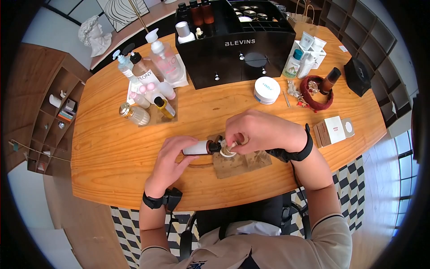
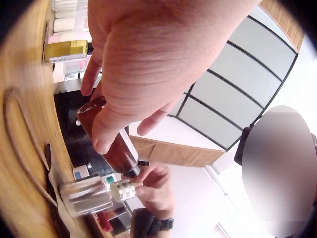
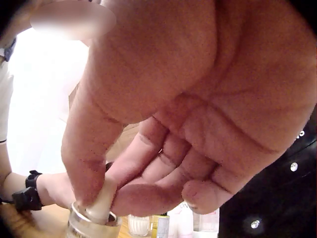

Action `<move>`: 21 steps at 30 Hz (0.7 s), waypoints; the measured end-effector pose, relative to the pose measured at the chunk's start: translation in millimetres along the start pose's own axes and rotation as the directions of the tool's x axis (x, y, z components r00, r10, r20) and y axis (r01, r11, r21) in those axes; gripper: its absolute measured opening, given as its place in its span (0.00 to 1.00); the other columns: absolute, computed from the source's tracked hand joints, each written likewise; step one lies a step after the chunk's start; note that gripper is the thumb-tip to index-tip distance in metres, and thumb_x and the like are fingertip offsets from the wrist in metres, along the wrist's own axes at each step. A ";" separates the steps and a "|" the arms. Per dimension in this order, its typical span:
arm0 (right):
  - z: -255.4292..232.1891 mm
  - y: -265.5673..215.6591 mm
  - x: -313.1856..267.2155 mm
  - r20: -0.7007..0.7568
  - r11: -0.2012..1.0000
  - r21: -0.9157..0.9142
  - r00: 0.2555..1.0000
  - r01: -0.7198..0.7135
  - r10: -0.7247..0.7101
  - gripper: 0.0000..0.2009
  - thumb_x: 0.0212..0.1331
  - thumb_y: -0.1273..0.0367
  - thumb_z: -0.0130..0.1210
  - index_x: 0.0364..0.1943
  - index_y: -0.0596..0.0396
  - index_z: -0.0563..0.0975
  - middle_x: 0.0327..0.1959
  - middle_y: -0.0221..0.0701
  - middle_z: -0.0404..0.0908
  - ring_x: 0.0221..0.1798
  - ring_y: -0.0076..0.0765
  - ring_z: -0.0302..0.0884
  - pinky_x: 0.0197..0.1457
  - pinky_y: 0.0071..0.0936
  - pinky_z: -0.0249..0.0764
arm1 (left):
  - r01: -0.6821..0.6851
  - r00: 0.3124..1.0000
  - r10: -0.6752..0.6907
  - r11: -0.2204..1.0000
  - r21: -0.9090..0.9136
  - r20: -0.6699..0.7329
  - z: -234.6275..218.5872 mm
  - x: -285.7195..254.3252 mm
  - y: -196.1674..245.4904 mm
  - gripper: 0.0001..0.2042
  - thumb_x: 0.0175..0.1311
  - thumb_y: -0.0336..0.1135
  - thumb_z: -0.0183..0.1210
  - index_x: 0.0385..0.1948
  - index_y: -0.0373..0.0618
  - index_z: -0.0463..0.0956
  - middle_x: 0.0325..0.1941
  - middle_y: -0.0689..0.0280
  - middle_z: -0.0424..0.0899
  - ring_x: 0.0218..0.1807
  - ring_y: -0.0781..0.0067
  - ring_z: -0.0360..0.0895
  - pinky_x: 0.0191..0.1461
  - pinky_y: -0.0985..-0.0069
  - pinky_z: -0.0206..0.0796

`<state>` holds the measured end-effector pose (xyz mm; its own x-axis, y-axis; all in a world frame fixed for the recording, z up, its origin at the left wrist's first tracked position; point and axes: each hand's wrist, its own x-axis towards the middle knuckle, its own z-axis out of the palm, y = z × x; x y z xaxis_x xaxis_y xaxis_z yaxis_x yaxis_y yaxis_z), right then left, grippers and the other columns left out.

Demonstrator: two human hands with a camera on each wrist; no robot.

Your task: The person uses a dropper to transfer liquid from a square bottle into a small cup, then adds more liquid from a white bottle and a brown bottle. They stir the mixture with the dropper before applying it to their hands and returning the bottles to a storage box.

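Note:
My left hand [image 1: 166, 158] grips a brown bottle [image 1: 196, 148] with a white label, held tilted sideways, its black top [image 1: 215, 147] pointing right toward a small clear glass bottle [image 2: 85, 196]. That glass bottle stands near the brown sheet. Thumb and fingers of my right hand [image 1: 253, 131] pinch a small white cylindrical piece [image 3: 103, 201] at the glass bottle's mouth. In the left wrist view, a white ribbed part [image 2: 123, 190] sits at the top of the glass, right by the right fingertips. The brown bottle's black end overlaps the right hand's fingers there.
A brown stained sheet [image 1: 244, 168] lies on the wooden table [image 1: 112, 166]. Behind stand a black BLEVINS organizer [image 1: 210, 62], a white round jar [image 1: 267, 91] and several pump bottles [image 1: 165, 62]. To the right are a dark red ring-shaped holder [image 1: 329, 99] and a small box [image 1: 330, 131].

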<state>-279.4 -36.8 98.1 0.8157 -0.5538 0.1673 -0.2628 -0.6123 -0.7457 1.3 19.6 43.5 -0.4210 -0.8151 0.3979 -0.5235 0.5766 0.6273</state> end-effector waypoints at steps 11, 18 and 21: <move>-1.0 2.1 -1.0 -0.049 0.995 -0.095 0.998 -0.036 0.032 0.05 0.46 0.76 0.66 0.27 0.59 0.80 0.27 0.34 0.81 0.30 0.38 0.81 0.33 0.30 0.75 | -0.013 1.000 0.012 1.000 0.009 0.020 -1.6 -2.0 -1.6 0.17 0.48 0.17 0.70 0.41 0.41 0.80 0.50 0.57 0.82 0.52 0.57 0.81 0.53 0.69 0.74; -0.4 0.6 -0.3 -0.054 1.000 -0.011 0.998 -0.027 0.026 0.05 0.46 0.77 0.65 0.27 0.59 0.80 0.26 0.34 0.81 0.29 0.37 0.80 0.33 0.30 0.75 | -0.017 1.000 0.017 1.000 0.006 0.016 -2.1 -1.9 -1.8 0.18 0.48 0.17 0.70 0.42 0.41 0.80 0.49 0.57 0.83 0.52 0.56 0.80 0.53 0.68 0.74; -2.2 0.5 -0.9 -0.022 0.997 -0.074 1.000 -0.024 0.022 0.05 0.46 0.77 0.65 0.27 0.59 0.80 0.27 0.34 0.81 0.29 0.37 0.80 0.33 0.30 0.75 | -0.024 0.999 0.024 1.000 0.005 0.025 -1.9 -1.8 -1.2 0.18 0.48 0.17 0.70 0.43 0.41 0.80 0.49 0.57 0.83 0.52 0.56 0.80 0.54 0.67 0.74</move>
<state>-281.4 -37.9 99.0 0.7979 -0.5797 0.1652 -0.3192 -0.6389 -0.6999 4.1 20.2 43.4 -0.4519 -0.7994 0.3960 -0.5172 0.5964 0.6138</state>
